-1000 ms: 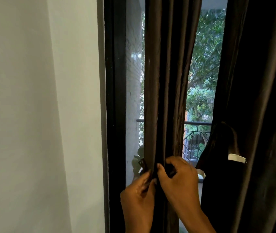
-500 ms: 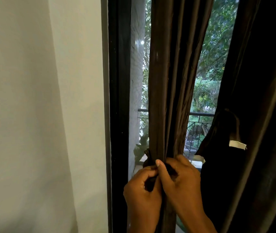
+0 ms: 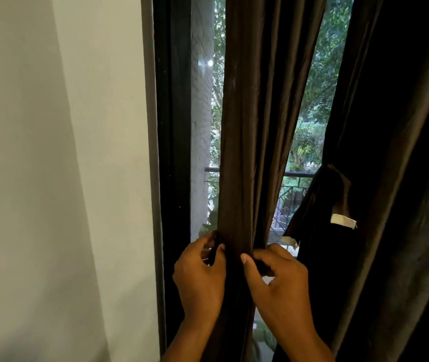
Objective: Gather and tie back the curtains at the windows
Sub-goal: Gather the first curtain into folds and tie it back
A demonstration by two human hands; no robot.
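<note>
Curtain (image 3: 258,126) is gathered into a narrow bunch by the window frame (image 3: 173,126); left hand (image 3: 200,275) and right hand (image 3: 278,280) each pinch a tie end (image 3: 212,250) either side, knot looks unfinished.

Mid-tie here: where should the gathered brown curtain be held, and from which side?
Hold the gathered curtain at its narrow waist, where the folds bunch tightest. Come from the room side, one hand per flank, as the left hand and right hand do now, each pinching a dark tie end there.
</note>
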